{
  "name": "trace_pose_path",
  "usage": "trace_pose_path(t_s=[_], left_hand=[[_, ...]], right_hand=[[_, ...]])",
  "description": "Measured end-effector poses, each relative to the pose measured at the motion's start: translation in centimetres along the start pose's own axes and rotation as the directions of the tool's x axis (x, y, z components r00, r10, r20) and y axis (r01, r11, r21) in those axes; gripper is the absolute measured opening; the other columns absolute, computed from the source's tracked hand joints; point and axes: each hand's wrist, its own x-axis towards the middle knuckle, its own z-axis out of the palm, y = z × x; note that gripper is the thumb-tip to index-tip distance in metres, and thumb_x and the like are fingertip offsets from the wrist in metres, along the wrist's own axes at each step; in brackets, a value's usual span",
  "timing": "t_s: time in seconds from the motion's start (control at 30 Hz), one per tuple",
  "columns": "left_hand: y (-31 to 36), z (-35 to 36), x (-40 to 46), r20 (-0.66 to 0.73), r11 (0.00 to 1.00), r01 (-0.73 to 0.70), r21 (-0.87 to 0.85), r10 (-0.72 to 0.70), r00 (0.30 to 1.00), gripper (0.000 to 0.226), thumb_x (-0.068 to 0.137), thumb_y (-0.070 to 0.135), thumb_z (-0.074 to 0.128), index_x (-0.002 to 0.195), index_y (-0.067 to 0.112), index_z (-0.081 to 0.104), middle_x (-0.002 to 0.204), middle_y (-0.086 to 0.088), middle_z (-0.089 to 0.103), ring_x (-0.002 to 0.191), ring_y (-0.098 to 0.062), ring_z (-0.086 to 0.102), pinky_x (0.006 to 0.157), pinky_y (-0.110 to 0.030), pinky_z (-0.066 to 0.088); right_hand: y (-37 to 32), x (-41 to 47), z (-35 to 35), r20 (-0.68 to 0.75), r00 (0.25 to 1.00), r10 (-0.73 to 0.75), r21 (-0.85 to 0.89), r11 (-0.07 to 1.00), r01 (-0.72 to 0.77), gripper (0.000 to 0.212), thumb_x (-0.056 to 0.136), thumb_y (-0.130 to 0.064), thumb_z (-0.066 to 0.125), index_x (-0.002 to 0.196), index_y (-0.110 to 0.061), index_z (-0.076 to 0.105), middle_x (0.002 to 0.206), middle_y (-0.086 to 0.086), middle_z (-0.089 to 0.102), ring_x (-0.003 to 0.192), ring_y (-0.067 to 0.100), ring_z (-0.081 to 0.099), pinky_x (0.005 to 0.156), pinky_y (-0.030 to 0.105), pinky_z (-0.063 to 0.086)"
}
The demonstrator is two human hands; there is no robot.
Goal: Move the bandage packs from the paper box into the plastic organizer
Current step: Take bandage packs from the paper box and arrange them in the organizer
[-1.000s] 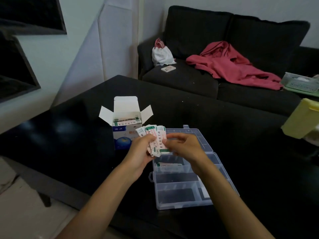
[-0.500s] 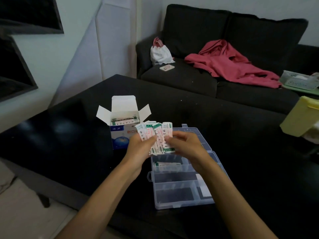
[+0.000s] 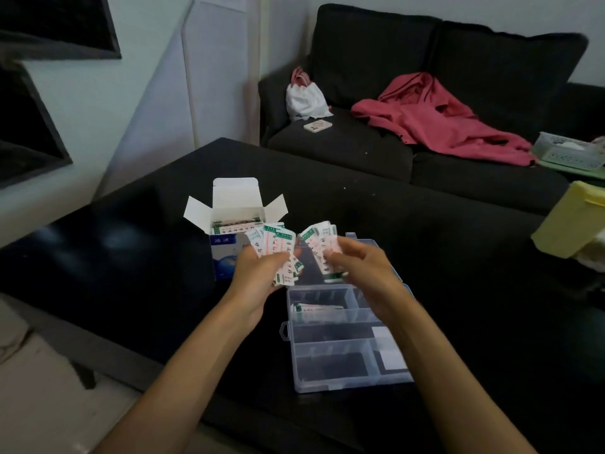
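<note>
On a black bench [image 3: 131, 257] before a dark sofa [image 3: 425, 93], a clear plastic organizer [image 3: 343, 385] lies open right of the paper box [image 3: 229, 253], some bandage packs [image 3: 314, 311] in its far compartment. Above it, the left hand [image 3: 258, 273] and right hand [image 3: 360, 267] each grip a separate fan of packs.

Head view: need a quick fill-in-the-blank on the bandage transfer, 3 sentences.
1. Each hand, left hand and right hand, holds a bunch of ____ packs.
2. The paper box stands on the table with its flaps ____.
3. Some packs already lie in the plastic organizer, in its ____ row of compartments, the row away from the person.

Missing words: bandage; open; far
</note>
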Motion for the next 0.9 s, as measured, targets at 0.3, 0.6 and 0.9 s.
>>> trace_pose_path(t_s=[0.3,0.6,0.9], left_hand=[[0.9,-1.7,0.4,-0.080,0.999,-0.043,-0.017,0.041,0.996,0.033,0.093,-0.005,0.046,0.108,0.023,0.054,0.115,-0.002,0.066,0.098,-0.011,0.065,0.082,-0.031,0.053],[0.8,-1.6,0.7,-0.089,1.000,-0.010,-0.018,0.008,0.996,0.042,0.093,-0.002,0.049,0.131,0.016,0.049,0.119,-0.004,0.065,0.101,-0.014,0.065,0.076,-0.030,0.053],[0.8,-1.5,0.6,-0.011,0.997,0.044,-0.069,-0.045,0.999,0.028,0.089,-0.005,0.055,0.093,0.022,0.058,0.097,-0.001,0.069,0.094,-0.016,0.066,0.082,-0.036,0.054]], right_hand=[[1.6,0.3,-1.4,0.432,0.902,0.010,-0.722,0.603,0.339,0.033,0.095,-0.009,0.051,0.126,-0.015,0.058,0.131,0.005,0.058,0.120,0.021,0.054,0.103,0.039,0.043],[2.2,0.7,-0.2,0.348,0.926,-0.148,-0.799,0.469,0.376,0.009,0.089,-0.024,0.064,0.092,-0.018,0.069,0.096,0.001,0.070,0.087,0.015,0.064,0.081,0.031,0.054],[2.6,1.1,-0.2,0.337,0.929,-0.151,-0.862,0.346,0.369,0.022,0.089,-0.032,0.062,0.102,-0.016,0.071,0.107,0.002,0.069,0.092,0.019,0.064,0.079,0.027,0.050]])
